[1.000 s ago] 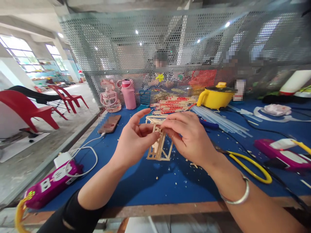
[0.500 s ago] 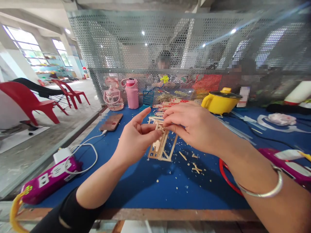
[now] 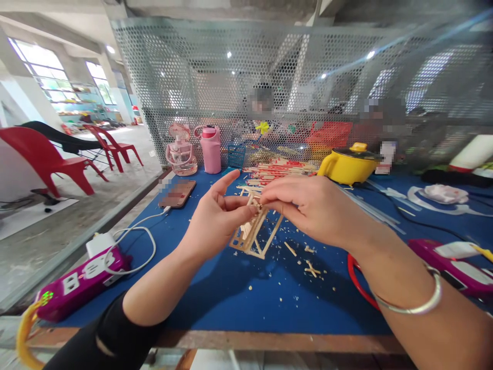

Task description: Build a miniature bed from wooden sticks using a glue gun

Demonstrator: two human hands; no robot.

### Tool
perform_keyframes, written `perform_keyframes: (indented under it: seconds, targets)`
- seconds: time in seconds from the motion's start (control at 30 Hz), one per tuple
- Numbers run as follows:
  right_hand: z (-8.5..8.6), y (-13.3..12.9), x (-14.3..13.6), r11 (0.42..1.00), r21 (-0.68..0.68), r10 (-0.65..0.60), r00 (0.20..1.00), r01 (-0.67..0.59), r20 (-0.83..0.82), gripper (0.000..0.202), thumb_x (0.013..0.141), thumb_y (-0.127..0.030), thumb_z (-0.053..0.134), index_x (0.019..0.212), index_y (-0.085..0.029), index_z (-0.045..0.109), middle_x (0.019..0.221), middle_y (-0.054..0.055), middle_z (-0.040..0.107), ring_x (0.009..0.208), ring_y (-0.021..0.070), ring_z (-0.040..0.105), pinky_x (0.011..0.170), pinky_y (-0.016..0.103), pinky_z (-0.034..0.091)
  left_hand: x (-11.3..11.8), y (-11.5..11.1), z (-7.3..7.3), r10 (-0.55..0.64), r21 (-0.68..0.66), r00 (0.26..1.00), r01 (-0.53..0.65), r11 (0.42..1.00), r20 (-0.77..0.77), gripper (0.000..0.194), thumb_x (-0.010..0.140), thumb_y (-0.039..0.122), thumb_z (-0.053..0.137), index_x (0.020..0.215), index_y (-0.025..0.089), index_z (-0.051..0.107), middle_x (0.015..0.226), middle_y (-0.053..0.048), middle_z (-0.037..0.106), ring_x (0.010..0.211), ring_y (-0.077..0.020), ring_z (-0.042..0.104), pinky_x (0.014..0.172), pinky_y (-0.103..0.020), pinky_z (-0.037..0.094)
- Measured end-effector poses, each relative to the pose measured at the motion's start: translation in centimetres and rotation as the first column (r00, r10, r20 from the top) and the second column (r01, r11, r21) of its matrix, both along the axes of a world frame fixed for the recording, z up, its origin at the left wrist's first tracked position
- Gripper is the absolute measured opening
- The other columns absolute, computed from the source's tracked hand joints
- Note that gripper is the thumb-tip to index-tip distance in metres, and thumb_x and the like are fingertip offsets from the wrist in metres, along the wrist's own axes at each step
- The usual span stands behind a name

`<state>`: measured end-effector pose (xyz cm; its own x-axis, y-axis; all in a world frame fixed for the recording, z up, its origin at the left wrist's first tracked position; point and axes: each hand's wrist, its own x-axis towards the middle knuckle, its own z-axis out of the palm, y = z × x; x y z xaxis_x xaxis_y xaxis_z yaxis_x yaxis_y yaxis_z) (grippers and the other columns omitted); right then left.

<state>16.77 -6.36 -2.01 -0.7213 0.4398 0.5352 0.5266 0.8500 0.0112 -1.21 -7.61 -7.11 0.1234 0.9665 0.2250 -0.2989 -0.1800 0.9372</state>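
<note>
A small frame built of thin wooden sticks (image 3: 255, 232) stands between my hands over the blue table top. My left hand (image 3: 215, 218) pinches its upper part between thumb and fingers, with the index finger raised. My right hand (image 3: 304, 203) comes from the right, its thumb and fingertips pressed together at the same upper part; any small piece between them is too hidden to make out. Just right of the frame lie a loose stick (image 3: 290, 249) and a small crossed piece of sticks (image 3: 312, 269), among scattered wood crumbs. Behind the hands lies a pile of red-marked sticks (image 3: 281, 168).
A phone (image 3: 177, 194) on a white cable, a pink bottle (image 3: 211, 151) and a clear jug (image 3: 181, 156) stand left. Right are a yellow electric pot (image 3: 349, 165) and a purple power strip (image 3: 454, 262); another power strip (image 3: 82, 280) lies left. A perforated metal screen (image 3: 215, 72) rises behind.
The stick frame has tilted slightly, its near end shifting to the left. My right hand has lowered a little, showing more of the stick pile. My left hand keeps its pinch.
</note>
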Motion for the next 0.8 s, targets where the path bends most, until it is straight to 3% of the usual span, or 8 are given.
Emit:
perform_keyframes:
  seconds: [0.37,0.67,0.8]
  targets:
    - [0.2,0.9,0.3,0.999,-0.048,0.015,0.999,-0.018,-0.05,0.014,0.086,-0.017,0.057,0.09,-0.023,0.069,0.093,-0.002,0.073,0.086,0.0136,0.067,0.078,0.027,0.051,0.1,0.3,-0.1,-0.019,-0.013,0.999,0.019,1.0,0.042,0.075,0.072,0.018,0.072,0.137,0.016,0.035,0.077,-0.002,0.072,0.063,-0.01,0.063,0.062,-0.021,0.048]
    - [0.1,0.8,-0.3,0.997,0.076,-0.001,1.0,0.0,0.012,0.018,0.086,-0.014,0.052,0.09,-0.02,0.068,0.092,0.002,0.072,0.085,0.016,0.066,0.076,0.03,0.05,0.1,0.4,-0.3,-0.02,0.024,0.996,0.018,1.0,0.089,0.074,0.072,0.015,0.072,0.136,0.016,0.035,0.078,-0.001,0.072,0.066,-0.0091,0.064,0.066,-0.021,0.049]
    - [0.0,0.6,-0.8,0.998,0.053,-0.043,0.999,0.042,0.022,0.015,0.087,-0.017,0.051,0.083,-0.021,0.066,0.086,0.002,0.071,0.081,0.0178,0.064,0.074,0.034,0.049,0.4,0.2,-0.1,0.01,0.035,0.997,-0.012,0.999,0.072,0.078,0.067,0.012,0.074,0.135,0.015,0.035,0.075,-0.001,0.071,0.064,-0.0092,0.063,0.066,-0.021,0.048]
